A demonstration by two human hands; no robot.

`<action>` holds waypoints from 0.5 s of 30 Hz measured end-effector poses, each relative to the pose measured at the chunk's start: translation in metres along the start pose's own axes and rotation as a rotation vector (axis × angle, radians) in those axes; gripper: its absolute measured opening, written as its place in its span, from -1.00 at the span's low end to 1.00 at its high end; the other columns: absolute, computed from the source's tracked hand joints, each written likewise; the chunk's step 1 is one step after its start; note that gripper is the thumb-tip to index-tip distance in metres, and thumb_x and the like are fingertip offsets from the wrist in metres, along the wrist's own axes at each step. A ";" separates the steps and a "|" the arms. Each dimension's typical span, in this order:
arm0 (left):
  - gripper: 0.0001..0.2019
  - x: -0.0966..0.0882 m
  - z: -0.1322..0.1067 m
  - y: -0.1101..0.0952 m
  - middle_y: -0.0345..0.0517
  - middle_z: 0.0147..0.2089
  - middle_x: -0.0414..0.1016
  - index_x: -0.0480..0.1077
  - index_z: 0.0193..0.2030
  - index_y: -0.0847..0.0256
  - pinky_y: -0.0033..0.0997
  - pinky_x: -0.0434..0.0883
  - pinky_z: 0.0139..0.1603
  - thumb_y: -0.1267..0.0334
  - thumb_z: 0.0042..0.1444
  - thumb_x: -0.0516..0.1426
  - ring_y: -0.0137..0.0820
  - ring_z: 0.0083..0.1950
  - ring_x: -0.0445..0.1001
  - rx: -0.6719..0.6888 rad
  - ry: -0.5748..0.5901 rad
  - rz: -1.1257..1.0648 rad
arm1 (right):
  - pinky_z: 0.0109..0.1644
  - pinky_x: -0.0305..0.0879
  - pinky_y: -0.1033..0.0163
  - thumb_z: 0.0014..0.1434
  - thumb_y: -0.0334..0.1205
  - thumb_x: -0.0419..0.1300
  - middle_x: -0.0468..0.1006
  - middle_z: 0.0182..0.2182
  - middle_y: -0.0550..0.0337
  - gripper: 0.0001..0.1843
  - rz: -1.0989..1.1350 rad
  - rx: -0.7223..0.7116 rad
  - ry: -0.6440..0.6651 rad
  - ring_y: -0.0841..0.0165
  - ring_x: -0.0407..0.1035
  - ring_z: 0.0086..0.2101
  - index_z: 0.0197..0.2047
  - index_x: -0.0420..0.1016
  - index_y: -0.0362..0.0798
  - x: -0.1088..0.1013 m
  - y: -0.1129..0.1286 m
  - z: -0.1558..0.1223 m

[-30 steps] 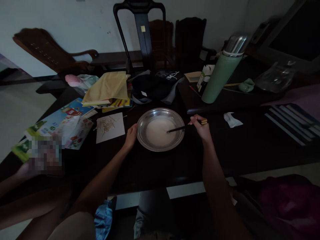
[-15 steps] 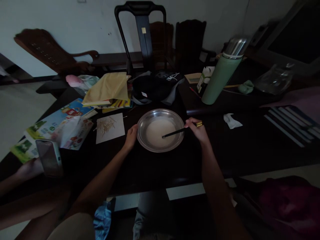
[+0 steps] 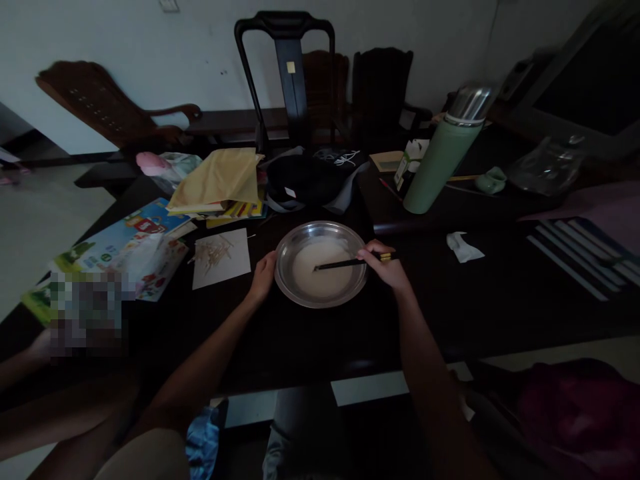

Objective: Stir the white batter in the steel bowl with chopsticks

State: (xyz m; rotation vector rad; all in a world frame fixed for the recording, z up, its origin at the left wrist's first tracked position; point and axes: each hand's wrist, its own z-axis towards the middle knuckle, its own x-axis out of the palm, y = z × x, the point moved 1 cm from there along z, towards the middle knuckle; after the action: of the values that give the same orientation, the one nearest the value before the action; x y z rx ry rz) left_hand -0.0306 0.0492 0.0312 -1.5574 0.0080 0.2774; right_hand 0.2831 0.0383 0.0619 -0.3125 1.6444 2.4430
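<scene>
A round metal basin [image 3: 285, 283] stands on the dark table in front of me, with a pale, milky liquid [image 3: 325, 283] in it. My left hand [image 3: 263, 275] grips the basin's left rim. In my right hand [image 3: 384, 265] is a pair of dark chopsticks [image 3: 343, 265] with gold-banded ends, held over the right rim. Their tips dip into the liquid left of its middle. Left of the basin, a white sheet of paper [image 3: 240, 263] bears a heap of thin pale sticks [image 3: 214, 253].
A green thermos [image 3: 440, 167] stands at the back right, near a crumpled tissue [image 3: 464, 247]. Books with a yellow bag [image 3: 220, 177] and a black bag [image 3: 310, 180] lie behind the basin. Another person's arm [image 3: 30, 353] reaches in at left, its end pixelated.
My right hand has shifted slightly left, and the chopstick tips have moved left and a little up through the liquid. My left hand stays on the rim.
</scene>
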 end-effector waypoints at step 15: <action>-0.53 -0.001 0.001 0.003 -0.25 -0.50 0.34 0.31 -0.48 0.16 -0.39 0.34 -0.30 -0.25 0.04 0.09 -0.38 -0.38 0.33 -0.011 0.013 0.034 | -0.23 0.28 0.17 0.20 0.18 0.23 0.52 -0.49 0.22 -0.55 -0.039 -0.067 -0.075 0.32 0.41 -0.39 -0.52 0.49 0.02 0.000 -0.005 0.001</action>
State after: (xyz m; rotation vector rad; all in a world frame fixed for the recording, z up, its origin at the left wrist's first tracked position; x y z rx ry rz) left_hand -0.0321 0.0502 0.0288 -1.5711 0.0433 0.2939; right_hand 0.2840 0.0407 0.0575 -0.2568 1.5155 2.4533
